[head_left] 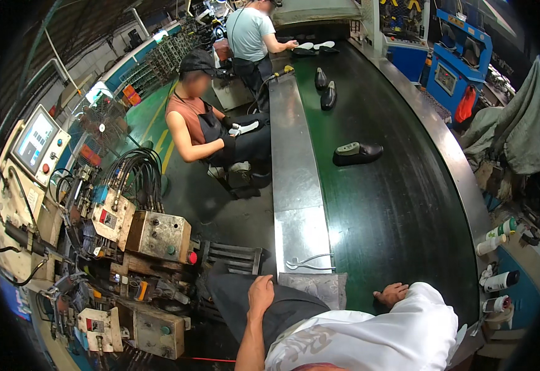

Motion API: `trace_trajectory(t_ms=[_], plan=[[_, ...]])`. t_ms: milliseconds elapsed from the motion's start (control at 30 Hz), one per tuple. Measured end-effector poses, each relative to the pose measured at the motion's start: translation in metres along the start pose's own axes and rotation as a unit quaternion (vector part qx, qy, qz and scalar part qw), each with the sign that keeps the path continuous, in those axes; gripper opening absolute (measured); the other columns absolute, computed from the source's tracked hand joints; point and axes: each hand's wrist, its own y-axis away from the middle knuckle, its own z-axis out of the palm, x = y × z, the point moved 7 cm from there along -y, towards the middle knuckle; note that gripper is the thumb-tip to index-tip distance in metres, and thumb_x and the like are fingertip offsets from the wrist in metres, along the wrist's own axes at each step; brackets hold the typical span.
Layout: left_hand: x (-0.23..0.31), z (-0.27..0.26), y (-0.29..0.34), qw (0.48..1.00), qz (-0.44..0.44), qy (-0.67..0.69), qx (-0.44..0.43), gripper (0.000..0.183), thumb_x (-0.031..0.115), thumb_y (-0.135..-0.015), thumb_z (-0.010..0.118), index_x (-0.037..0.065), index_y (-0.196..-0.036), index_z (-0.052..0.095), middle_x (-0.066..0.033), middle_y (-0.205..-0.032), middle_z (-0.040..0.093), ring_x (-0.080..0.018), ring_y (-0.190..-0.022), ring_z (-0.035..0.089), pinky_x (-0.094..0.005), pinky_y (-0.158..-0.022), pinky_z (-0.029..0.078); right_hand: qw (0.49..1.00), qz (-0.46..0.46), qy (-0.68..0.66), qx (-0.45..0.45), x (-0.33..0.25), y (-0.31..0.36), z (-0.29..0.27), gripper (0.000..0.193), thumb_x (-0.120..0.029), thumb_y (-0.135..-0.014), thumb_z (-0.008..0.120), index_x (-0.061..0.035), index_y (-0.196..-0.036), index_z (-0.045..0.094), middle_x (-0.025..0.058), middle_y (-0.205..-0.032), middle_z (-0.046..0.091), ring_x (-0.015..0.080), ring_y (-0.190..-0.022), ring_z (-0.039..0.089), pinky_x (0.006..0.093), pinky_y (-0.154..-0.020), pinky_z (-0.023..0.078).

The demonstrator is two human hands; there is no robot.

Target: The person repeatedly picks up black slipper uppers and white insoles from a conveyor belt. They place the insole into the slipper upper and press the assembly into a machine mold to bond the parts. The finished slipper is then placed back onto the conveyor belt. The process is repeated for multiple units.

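Note:
My left hand point(261, 293) rests on the dark cloth over my lap, fingers loosely bent, holding nothing that I can see. Over the near end of the dark green conveyor belt point(406, 229) my right hand point(394, 293) lies with its fingers apart. A small black thing point(379, 305) shows beside its palm, mostly hidden by my white sleeve. Between my hands, a grey patterned pad point(314, 287) lies on the metal ledge point(298, 185). Just beyond the pad are metal pincers point(310, 263), their long handles pointing right.
A black shoe on a last point(358, 153) sits mid-belt, with two more black shoes point(328, 96) farther along. One co-worker point(205, 117) sits left of the belt holding a shoe part; another point(249, 40) stands beyond. A machine point(158, 235) with hoses stands left. Bottles point(499, 281) line the right side.

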Motion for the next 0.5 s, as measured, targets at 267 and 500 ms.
trace_trajectory(t_ms=[267, 500], plan=[[0.005, 0.004, -0.004, 1.000, 0.006, 0.003, -0.002, 0.026, 0.011, -0.097, 0.061, 0.002, -0.116, 0.076, -0.0185, -0.112, 0.074, -0.0406, -0.104, 0.071, -0.0467, -0.093, 0.056, 0.999, -0.049, -0.018, 0.005, 0.008, 0.002, 0.002, 0.135, -0.073, -0.081, 0.078, 0.0236, -0.156, 0.021, 0.0506, -0.162, 0.018, 0.0618, -0.155, 0.019, 0.0677, -0.127, 0.019], [0.002, 0.002, 0.000, 1.000, 0.008, -0.001, -0.001, 0.024, 0.010, -0.096, 0.062, 0.003, -0.115, 0.076, -0.0184, -0.110, 0.074, -0.0408, -0.103, 0.070, -0.0465, -0.091, 0.056, 0.999, -0.023, -0.016, -0.020, 0.011, 0.005, 0.011, 0.132, -0.071, -0.081, 0.079, 0.0223, -0.156, 0.024, 0.0493, -0.162, 0.021, 0.0624, -0.154, 0.020, 0.0684, -0.127, 0.019]])
